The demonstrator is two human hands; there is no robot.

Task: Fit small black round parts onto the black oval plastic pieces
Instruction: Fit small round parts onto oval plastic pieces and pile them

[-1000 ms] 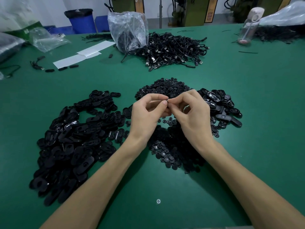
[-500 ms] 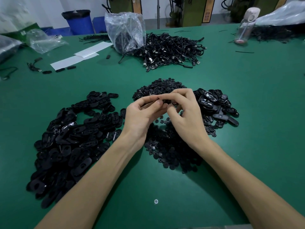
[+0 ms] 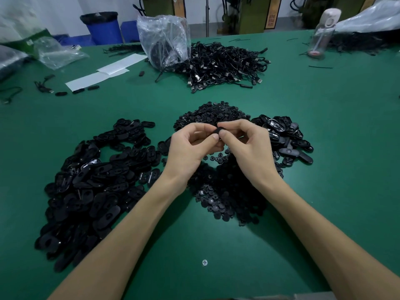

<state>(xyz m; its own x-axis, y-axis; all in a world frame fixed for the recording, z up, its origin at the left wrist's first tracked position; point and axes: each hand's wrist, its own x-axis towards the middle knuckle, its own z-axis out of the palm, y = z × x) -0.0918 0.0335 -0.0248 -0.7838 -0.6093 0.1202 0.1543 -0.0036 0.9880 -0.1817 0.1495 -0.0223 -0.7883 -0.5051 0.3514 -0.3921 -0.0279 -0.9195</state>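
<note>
Black oval piece (image 3: 217, 131) pinched by both hands, left hand (image 3: 190, 148) and right hand (image 3: 249, 148), above round-parts heap (image 3: 223, 202); round part seated or not, cannot tell. Left of heap: big oval pile (image 3: 91, 180), likely unfitted. Right of heap: small pile (image 3: 285, 137), probably done. Most work remains.

Pinched between fingers (image 3: 213, 139) of left hand (image 3: 188, 151) and right hand (image 3: 251, 152): small black piece (image 3: 217, 131). On green counter (image 3: 335, 152), left: oval pieces (image 3: 93, 180); centre: round parts (image 3: 213, 114); beyond: cable heap (image 3: 225, 63), plastic bag (image 3: 164, 37).
</note>
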